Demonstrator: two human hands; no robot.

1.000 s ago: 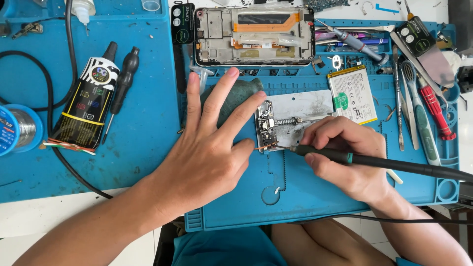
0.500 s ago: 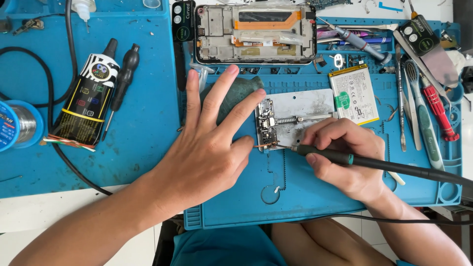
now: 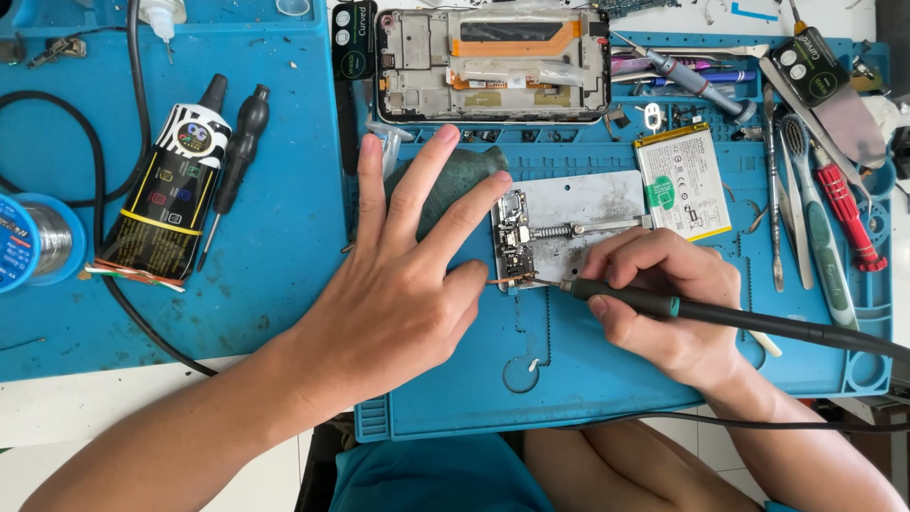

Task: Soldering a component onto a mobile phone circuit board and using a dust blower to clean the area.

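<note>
Dark soldering iron (image 3: 720, 313) at small circuit board (image 3: 515, 242)

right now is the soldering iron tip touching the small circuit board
Touching. The head view shows the soldering iron in the right hand, its tip meeting the lower edge of the small circuit board with no visible gap.

Right hand (image 3: 664, 294) grips soldering iron (image 3: 720, 313), tip on small circuit board (image 3: 515, 242) clamped in metal fixture (image 3: 588, 204). Left hand (image 3: 398, 284) splayed beside board, thumb pinning copper wire (image 3: 502, 281). Blue mat (image 3: 455, 398) underneath.
</note>
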